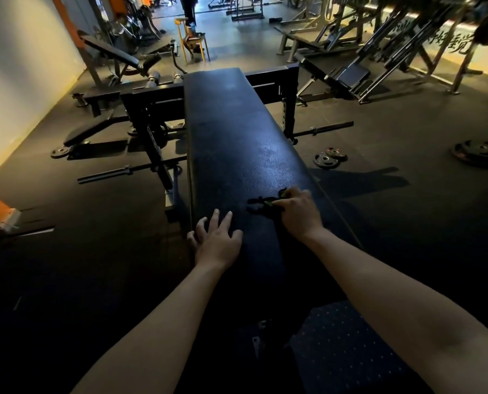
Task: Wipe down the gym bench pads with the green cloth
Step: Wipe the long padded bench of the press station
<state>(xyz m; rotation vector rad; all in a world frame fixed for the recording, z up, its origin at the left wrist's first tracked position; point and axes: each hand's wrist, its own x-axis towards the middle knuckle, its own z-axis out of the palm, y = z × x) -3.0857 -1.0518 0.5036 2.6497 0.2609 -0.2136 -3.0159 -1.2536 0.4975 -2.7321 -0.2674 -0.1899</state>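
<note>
Head view: open left hand (217,241) flat at seven o'clock on the long black bench pad (237,132); right hand (298,210), five o'clock, clutches the crumpled green cloth (265,201), which looks limp and light, best held wadded.

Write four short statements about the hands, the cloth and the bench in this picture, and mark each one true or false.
1. The left hand rests on the bench pad with its fingers spread. True.
2. The green cloth lies under the left hand. False: it is at the right hand, which holds it on the pad.
3. Weight plates lie on the floor to the right of the bench. True.
4. The cloth is at the far end of the pad. False: it is toward the near end, close to the person.
</note>
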